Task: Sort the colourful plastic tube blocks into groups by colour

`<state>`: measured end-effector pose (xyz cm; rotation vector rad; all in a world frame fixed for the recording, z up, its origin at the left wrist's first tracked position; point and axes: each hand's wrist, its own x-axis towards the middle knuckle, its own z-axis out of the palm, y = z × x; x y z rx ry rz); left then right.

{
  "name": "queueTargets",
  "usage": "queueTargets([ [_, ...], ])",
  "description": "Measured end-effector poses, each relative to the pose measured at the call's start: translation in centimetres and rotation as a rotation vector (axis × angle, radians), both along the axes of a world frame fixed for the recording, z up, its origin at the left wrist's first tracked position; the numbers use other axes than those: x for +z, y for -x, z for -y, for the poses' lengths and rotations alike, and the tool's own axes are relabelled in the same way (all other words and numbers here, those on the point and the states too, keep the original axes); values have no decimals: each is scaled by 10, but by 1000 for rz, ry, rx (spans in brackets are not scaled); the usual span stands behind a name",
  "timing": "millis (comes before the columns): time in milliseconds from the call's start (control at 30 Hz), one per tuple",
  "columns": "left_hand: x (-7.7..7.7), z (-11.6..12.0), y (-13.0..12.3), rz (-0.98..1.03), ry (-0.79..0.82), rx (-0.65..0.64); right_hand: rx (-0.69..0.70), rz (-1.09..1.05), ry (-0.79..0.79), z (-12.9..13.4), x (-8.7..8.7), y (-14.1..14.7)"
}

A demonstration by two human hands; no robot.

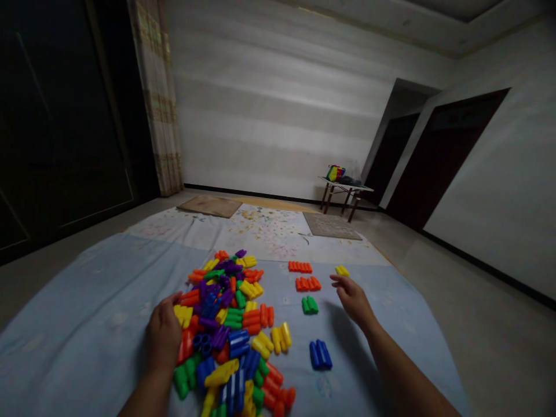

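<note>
A heap of bullet-shaped plastic building pieces (217,336), in orange, yellow, green, blue and purple, lies on the blue cloth in front of me. At its left edge rests my left hand (164,331), open with loosely bent fingers, beside a yellow piece (183,315). My right hand (353,298) hovers over the cloth on the right, fingers apart and holding nothing. Just beyond its fingertips lies a small yellow piece (342,270). To its left are two orange strips (300,267), a green piece (310,305) and a blue piece (321,354), set apart from the heap.
The floral and blue bedcloth (108,289) covers the surface under everything. Two mats, one brown (211,205) and one grey (332,226), lie at its far edge. Against the back wall stands a small table (365,189) bearing a colourful bag (336,172).
</note>
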<state>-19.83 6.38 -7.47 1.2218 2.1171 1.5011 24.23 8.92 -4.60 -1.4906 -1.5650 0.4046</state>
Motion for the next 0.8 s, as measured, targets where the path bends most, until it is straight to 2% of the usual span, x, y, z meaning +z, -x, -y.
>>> queueTargets([
  [100, -1, -1, 1, 21, -49, -23, -32, -132, 52, 31, -20, -2],
  [200, 6, 1, -1, -117, -107, -50, -66, -154, 77, 47, -34, 2],
  [367, 38, 15, -22, -475, -247, -88, -47, -101, 74, 51, -38, 8],
  [467, 60, 23, -49, -613, -234, -206, -17, -96, 67, 50, -39, 8],
  [533, 71, 28, -68, -636, -156, -374, -10, -109, 60, 49, -41, 6],
  [633, 84, 32, -95, -671, 55, -596, -5, -129, 59, 48, -43, 3],
  [700, 89, 33, -110, -738, 203, -666, 4, -139, 66, 47, -43, 3],
  [800, 91, 31, -125, -883, 420, -692, 11, -148, 78, 47, -41, 3],
])
